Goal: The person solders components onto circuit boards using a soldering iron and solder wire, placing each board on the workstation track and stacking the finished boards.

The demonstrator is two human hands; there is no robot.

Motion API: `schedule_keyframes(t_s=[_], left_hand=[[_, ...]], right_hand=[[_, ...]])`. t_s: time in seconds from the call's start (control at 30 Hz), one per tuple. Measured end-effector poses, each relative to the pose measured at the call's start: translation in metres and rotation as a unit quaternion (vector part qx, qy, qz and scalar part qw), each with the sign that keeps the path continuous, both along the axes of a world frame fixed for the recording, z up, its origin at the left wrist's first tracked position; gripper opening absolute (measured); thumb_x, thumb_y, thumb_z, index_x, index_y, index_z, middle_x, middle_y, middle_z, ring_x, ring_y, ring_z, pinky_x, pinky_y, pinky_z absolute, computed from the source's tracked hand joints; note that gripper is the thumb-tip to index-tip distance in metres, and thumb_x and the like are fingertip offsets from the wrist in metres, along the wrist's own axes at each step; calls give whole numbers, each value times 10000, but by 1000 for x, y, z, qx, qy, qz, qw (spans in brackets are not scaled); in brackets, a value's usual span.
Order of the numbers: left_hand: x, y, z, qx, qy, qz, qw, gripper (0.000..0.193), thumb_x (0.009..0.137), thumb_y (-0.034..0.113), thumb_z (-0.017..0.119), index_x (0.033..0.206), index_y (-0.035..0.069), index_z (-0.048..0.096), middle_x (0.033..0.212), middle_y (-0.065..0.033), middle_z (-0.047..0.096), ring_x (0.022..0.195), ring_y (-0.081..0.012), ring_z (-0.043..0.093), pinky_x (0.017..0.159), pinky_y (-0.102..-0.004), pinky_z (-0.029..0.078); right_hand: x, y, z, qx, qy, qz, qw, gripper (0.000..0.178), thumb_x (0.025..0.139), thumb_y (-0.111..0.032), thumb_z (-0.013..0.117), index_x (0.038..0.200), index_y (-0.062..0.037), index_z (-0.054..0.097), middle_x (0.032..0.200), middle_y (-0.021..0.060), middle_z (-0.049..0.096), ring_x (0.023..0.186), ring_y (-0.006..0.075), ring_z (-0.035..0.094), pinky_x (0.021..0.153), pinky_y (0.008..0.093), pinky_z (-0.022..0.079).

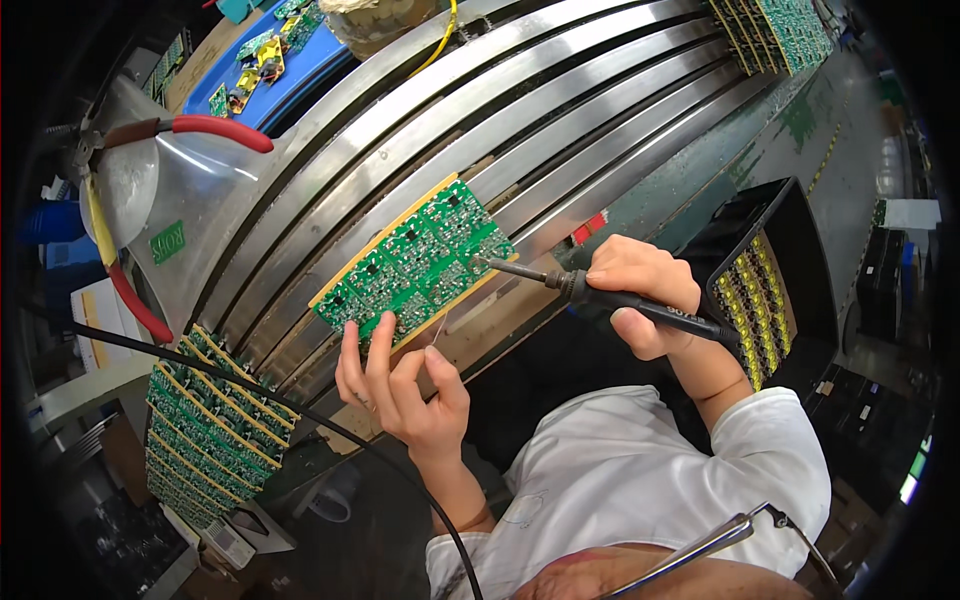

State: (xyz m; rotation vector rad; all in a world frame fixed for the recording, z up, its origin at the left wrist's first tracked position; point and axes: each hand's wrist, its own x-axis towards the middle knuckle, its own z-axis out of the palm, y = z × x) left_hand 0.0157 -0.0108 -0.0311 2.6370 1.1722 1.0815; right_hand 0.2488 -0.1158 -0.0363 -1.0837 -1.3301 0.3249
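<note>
A green circuit board panel (405, 262) with tan edge strips lies on slotted metal rails, its component side up. My right hand (648, 290) is closed round the black handle of a soldering iron (567, 284). The iron's tip touches or hovers just over the board's right part; I cannot tell which. At the near edge of the board, my left hand (415, 395) pinches a thin solder wire (440, 332) between thumb and index finger. Two of its other fingertips rest on the board's near left part.
Stacked board panels (215, 430) stand at the rails' left end, more panels (790, 35) at the far right. A black bin (820, 270) holds boards with yellow parts. Red-handled pliers (215, 128) and a blue tray (310, 75) lie at upper left. A black cable (330, 425) crosses in front.
</note>
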Motion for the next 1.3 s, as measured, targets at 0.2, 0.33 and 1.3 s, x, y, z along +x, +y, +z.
schedule_keyframes(t_s=[0.2, 0.33, 1.3], left_hand=[[-8, 3, -3, -14, -10, -25, 1000, 109, 822, 83, 637, 816, 109, 532, 1326, -68, 664, 1313, -397, 543, 1089, -545, 375], [-9, 4, -1, -17, -18, -33, 999, 109, 818, 90, 633, 806, 111, 527, 1323, -62, 667, 1310, -398, 544, 1089, -546, 373], [1, 27, 4, -37, -73, -32, 996, 99, 813, 43, 654, 874, 90, 591, 1083, -64, 679, 1134, -344, 601, 1022, -488, 416]], right_hand=[[-6, 7, 2, 0, -12, 14, 1000, 282, 835, -90, 654, 1077, 49, 703, 839, 148, 688, 658, 247, 568, 670, 335, 501], [-3, 15, 1, -1, 12, -4, 1000, 294, 849, -79, 625, 1105, 49, 694, 865, 159, 699, 676, 245, 595, 679, 328, 511], [4, 31, -8, 17, 163, 15, 986, 355, 845, -62, 560, 1155, 65, 678, 927, 185, 719, 742, 239, 632, 773, 350, 550]])
